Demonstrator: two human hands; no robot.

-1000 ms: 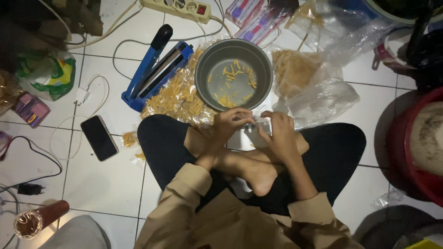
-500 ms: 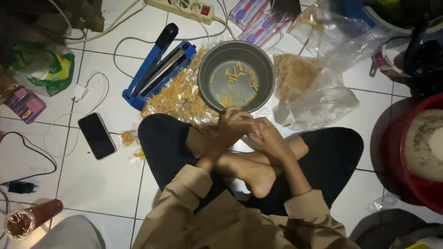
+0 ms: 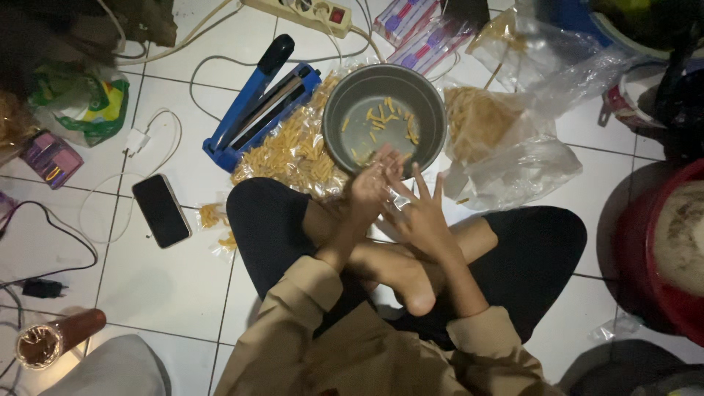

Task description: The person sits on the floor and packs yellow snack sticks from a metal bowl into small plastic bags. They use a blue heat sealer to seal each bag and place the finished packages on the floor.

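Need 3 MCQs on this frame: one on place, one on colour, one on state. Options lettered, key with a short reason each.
1. Where does the phone lie?
A. On the floor tiles, screen dark, beyond the person's left knee
B. Inside the bowl
C. On top of the sealer

2. What colour is the sealer beside the bowl?
A. Red
B. Blue with a black handle
C. Yellow

3. What is the state of the bowl?
A. Upside down
B. Heaped full to the rim
C. Upright, nearly empty, a few yellow snack sticks on its bottom

Key:
1 A: the phone rests flat on a white tile, apart from bowl and sealer.
2 B: its body is blue, its grip black.
3 C: the grey bottom shows between scattered sticks, with the left hand and right hand just at its near rim.
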